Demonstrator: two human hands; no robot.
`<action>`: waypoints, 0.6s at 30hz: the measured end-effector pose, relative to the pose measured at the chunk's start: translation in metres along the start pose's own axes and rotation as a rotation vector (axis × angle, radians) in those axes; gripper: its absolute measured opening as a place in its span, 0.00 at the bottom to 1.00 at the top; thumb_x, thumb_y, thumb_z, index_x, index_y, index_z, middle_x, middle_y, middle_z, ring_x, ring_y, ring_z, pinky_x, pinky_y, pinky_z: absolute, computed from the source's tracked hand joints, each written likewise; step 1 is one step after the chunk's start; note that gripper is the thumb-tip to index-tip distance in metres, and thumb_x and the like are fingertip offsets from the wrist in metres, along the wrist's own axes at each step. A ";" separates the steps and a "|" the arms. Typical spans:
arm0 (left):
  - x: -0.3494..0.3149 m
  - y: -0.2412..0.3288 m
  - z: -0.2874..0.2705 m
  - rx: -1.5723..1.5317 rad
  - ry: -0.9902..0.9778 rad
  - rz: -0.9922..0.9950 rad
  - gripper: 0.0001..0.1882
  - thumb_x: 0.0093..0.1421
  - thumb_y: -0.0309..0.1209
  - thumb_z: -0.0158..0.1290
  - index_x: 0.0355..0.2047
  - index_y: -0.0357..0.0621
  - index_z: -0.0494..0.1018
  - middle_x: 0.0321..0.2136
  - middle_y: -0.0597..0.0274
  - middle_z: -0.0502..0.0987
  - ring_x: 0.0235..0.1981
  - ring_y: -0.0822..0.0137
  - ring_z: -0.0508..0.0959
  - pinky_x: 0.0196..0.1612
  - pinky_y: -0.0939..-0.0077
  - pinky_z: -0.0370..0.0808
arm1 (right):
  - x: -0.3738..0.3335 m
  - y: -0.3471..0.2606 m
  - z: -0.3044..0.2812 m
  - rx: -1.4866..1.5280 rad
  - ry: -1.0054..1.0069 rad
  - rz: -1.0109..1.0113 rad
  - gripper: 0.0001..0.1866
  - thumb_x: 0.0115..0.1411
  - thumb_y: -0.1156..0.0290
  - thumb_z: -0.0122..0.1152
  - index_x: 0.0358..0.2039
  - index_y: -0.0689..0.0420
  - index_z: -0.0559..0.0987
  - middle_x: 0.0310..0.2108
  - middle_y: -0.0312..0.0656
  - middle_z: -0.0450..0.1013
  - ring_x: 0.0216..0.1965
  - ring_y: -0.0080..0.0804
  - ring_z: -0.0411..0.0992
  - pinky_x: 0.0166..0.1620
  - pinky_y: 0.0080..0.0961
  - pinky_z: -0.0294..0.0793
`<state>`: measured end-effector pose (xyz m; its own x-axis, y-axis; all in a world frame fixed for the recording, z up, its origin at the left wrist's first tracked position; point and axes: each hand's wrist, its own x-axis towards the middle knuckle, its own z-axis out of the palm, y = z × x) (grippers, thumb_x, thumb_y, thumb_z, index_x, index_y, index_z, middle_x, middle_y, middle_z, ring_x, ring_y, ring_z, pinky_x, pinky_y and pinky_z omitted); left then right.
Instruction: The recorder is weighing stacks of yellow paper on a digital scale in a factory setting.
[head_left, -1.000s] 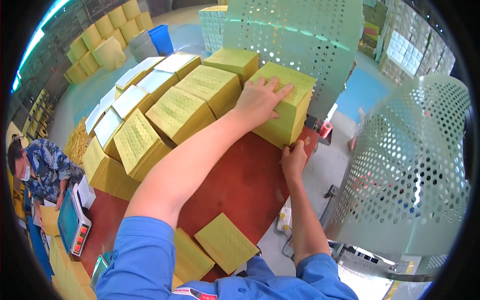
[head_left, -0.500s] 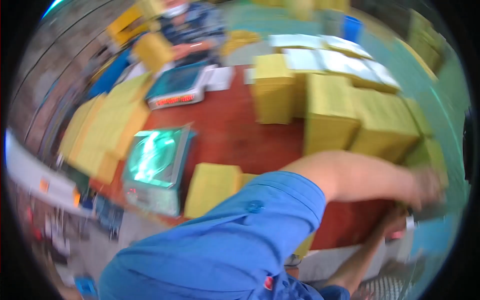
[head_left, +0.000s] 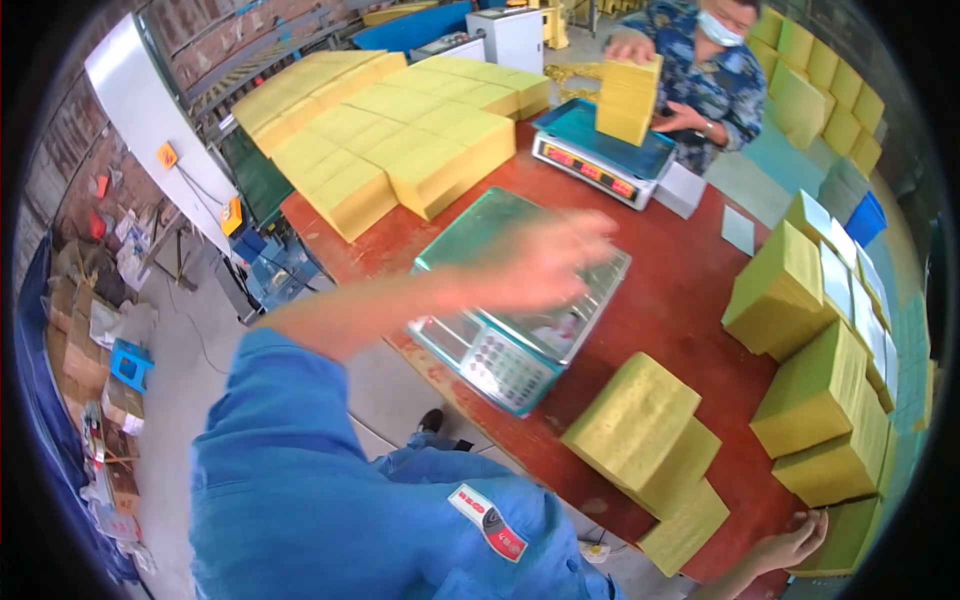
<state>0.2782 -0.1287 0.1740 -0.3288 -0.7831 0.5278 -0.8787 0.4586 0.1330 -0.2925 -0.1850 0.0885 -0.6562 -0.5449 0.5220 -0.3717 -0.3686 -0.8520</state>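
as the left hand (head_left: 560, 258) hovers unclenched over a scale (head_left: 530, 328), the right hand (head_left: 792, 545) curls loosely beside yellow paper (head_left: 843, 540).

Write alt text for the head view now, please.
A person's left hand, blurred, is over a scale on a red table; the right hand is at a yellow stack. Across the table, a co-worker touches another stack on a second scale.
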 end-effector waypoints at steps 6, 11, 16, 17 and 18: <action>-0.137 -0.263 -0.069 0.312 -0.196 -0.693 0.37 0.60 0.56 0.48 0.62 0.45 0.63 0.64 0.45 0.60 0.65 0.49 0.60 0.65 0.53 0.58 | -0.261 -0.178 0.136 0.407 -0.807 -0.085 0.07 0.57 0.84 0.49 0.34 0.59 0.72 0.27 0.40 0.69 0.23 0.24 0.66 0.26 0.18 0.66; -0.132 -0.356 -0.039 0.305 -0.378 -0.734 0.50 0.56 0.68 0.44 0.68 0.45 0.53 0.69 0.42 0.48 0.71 0.48 0.45 0.69 0.46 0.43 | -0.472 -0.258 0.218 0.430 -1.427 0.314 0.05 0.57 0.84 0.57 0.35 0.64 0.76 0.27 0.41 0.75 0.29 0.24 0.74 0.33 0.21 0.73; -0.147 -0.363 -0.016 0.233 -0.378 -0.692 0.52 0.58 0.67 0.43 0.68 0.37 0.48 0.68 0.37 0.45 0.71 0.43 0.43 0.71 0.51 0.39 | -0.596 -0.280 0.243 0.477 -1.781 0.746 0.09 0.61 0.82 0.55 0.42 0.65 0.76 0.34 0.42 0.77 0.34 0.23 0.76 0.39 0.21 0.76; -0.149 -0.362 -0.018 0.231 -0.402 -0.656 0.53 0.58 0.67 0.42 0.68 0.35 0.48 0.68 0.35 0.45 0.70 0.43 0.43 0.71 0.52 0.38 | -0.609 -0.282 0.245 0.422 -1.817 0.876 0.09 0.62 0.80 0.55 0.42 0.65 0.76 0.34 0.42 0.77 0.35 0.24 0.75 0.41 0.21 0.75; -0.150 -0.359 -0.022 0.228 -0.426 -0.613 0.53 0.59 0.67 0.42 0.68 0.33 0.47 0.68 0.33 0.44 0.70 0.42 0.43 0.71 0.53 0.38 | -0.623 -0.283 0.247 0.363 -1.842 1.005 0.09 0.62 0.79 0.55 0.43 0.65 0.76 0.34 0.42 0.77 0.37 0.24 0.75 0.42 0.22 0.75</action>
<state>0.6509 -0.1671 0.0656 0.1749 -0.9837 0.0423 -0.9806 -0.1702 0.0969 0.3837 0.0726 0.0148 0.8160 -0.4453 -0.3686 -0.1332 0.4757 -0.8695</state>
